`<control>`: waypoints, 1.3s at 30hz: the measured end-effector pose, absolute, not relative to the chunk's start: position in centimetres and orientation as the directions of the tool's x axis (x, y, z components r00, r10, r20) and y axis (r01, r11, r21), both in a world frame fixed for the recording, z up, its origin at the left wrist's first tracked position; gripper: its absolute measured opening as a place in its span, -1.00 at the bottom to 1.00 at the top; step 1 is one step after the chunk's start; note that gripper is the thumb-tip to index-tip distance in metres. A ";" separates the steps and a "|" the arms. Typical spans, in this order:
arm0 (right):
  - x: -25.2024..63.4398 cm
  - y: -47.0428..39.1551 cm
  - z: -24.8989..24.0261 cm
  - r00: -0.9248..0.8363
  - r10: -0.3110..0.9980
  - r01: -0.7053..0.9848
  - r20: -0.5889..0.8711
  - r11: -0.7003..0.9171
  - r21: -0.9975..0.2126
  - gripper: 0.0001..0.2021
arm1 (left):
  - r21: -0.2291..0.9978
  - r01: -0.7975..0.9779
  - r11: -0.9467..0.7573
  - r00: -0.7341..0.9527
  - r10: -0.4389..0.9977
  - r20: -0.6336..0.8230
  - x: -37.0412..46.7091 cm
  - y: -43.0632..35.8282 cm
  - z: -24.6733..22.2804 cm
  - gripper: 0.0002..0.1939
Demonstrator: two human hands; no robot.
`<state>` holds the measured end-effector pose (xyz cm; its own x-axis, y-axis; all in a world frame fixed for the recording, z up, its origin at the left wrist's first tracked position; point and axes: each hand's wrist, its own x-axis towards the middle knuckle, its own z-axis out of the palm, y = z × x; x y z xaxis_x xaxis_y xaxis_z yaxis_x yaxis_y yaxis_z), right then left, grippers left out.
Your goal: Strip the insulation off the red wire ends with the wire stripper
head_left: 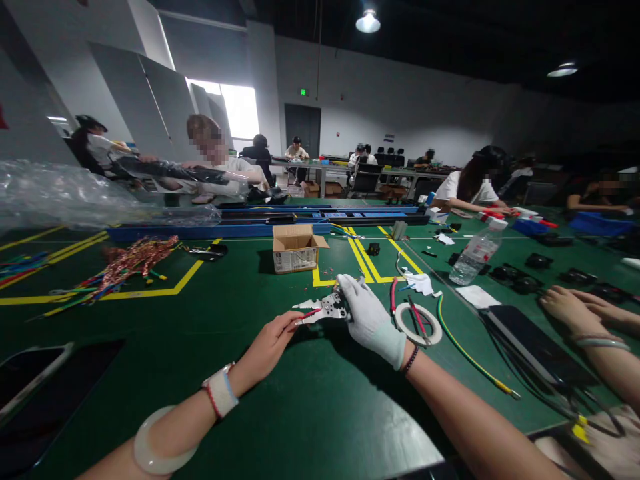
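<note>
My right hand [371, 319], in a white glove, is closed round the handles of a pair of wire strippers [326, 308], whose silver jaws point left. Bare and pinched together, the fingers of my left hand [274, 340] grip a thin red wire [309, 315] that lies along the jaws. Whether the jaws close on the wire is too small to tell. Right of the glove, a roll of white tape [434, 328] lies flat with red pieces inside it. A green-yellow cable [463, 361] with a metal end curves beside the roll.
A small open cardboard box [295, 260] stands beyond my hands. Bundled copper-ended wires [133, 270] lie left, below plastic wrap [75, 193]. A water bottle [477, 252], black parts [515, 277] and a dark device [540, 347] sit right, near another person's hands [573, 310]. Blue rails [220, 231] cross behind.
</note>
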<state>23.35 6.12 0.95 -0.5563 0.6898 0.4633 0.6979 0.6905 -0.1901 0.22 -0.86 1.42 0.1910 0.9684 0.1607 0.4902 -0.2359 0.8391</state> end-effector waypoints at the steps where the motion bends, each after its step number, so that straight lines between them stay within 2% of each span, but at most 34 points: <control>1: 23.4 6.1 0.9 -0.557 0.693 0.703 0.457 0.687 -0.185 -0.20 | 0.841 0.485 -0.241 0.189 0.967 0.168 0.2 -0.9 1.4 -0.71; 11: 23.4 6.0 -0.1 -0.520 0.721 0.711 0.458 0.663 -0.235 -0.27 | 0.903 0.392 -0.179 0.181 0.977 0.115 0.1 -0.7 0.7 -0.67; 16: 23.2 5.7 0.6 -0.500 0.762 0.757 0.412 0.616 -0.219 -0.33 | 0.892 0.428 -0.149 0.208 0.976 0.063 -0.2 -0.4 0.3 -0.63; 27: 23.3 4.9 2.3 -0.494 0.801 0.838 0.339 0.542 -0.060 -0.46 | 0.914 0.379 -0.143 0.255 0.966 0.046 0.2 -0.4 0.5 -0.62; 31: 23.6 4.9 2.2 -0.484 0.775 0.835 0.407 0.548 -0.051 -0.54 | 0.909 0.398 -0.123 0.240 0.970 0.026 0.2 -0.4 0.7 -0.64; 34: 24.0 5.2 2.2 -0.518 0.712 0.801 0.473 0.598 -0.023 -0.52 | 0.916 0.389 -0.097 0.231 0.973 0.005 0.1 -0.4 0.6 -0.60; 39: 24.4 5.7 2.4 -0.562 0.705 0.776 0.431 0.630 -0.019 -0.58 | 0.916 0.389 -0.098 0.268 0.963 -0.011 0.0 -0.4 0.2 -0.59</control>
